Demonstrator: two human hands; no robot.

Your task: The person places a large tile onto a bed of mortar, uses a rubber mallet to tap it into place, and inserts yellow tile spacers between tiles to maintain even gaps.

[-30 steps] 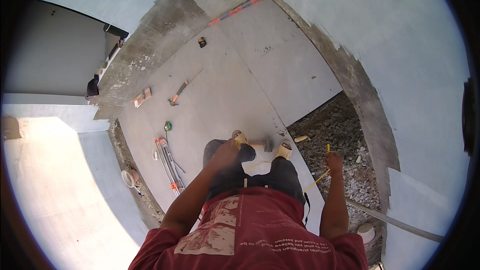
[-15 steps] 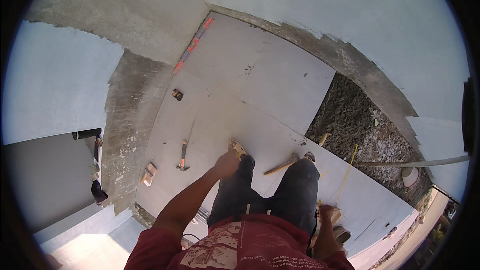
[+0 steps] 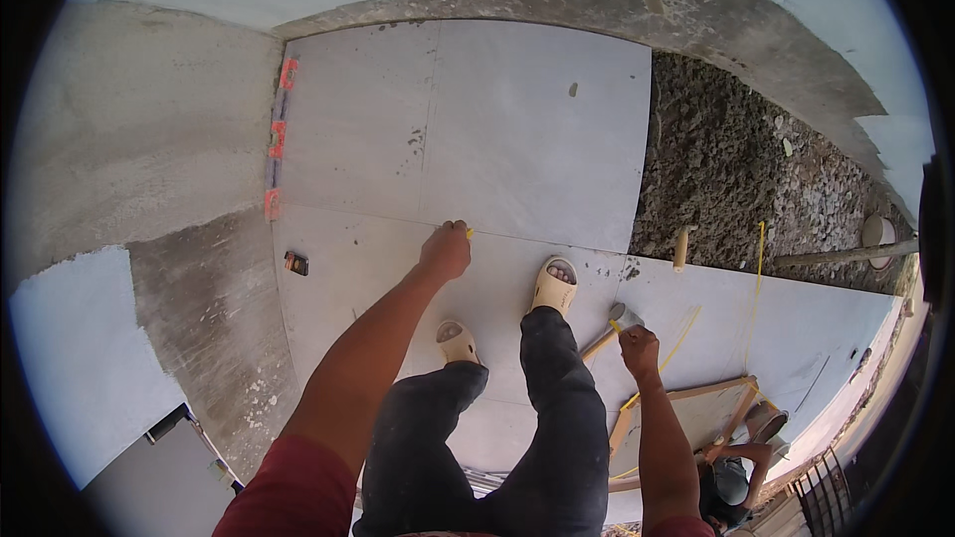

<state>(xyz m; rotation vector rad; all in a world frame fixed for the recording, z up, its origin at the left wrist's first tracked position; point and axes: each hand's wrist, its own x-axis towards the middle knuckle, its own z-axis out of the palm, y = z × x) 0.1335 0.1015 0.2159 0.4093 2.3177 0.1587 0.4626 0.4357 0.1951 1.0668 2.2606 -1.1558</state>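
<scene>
My left hand (image 3: pixel 446 251) is closed above the pale floor tiles (image 3: pixel 527 139), forward of my left shoe. A small bit of something yellow (image 3: pixel 471 233) sticks out from its fingers; its kind cannot be made out. My right hand (image 3: pixel 639 350) is closed too, over the floor to the right of my right leg, with a similar yellow bit (image 3: pixel 616 326) at its fingertips. Just beyond that hand lies a mallet (image 3: pixel 599 344) with a wooden handle and a grey head, partly hidden by the hand.
A long red-and-dark spirit level (image 3: pixel 279 139) lies along the left wall. Near it sits a small orange-black device (image 3: pixel 296 263). Rough mortar (image 3: pixel 706 169) borders the tiles at right, by a wooden handle (image 3: pixel 681 249). Another person (image 3: pixel 731 482) crouches beside a wooden frame (image 3: pixel 701 391) and bucket (image 3: pixel 766 420).
My view has turned and the feet have shifted. The left hand has gone from beside my knee out over the tiles; the right has risen from my side. The other person has come into view.
</scene>
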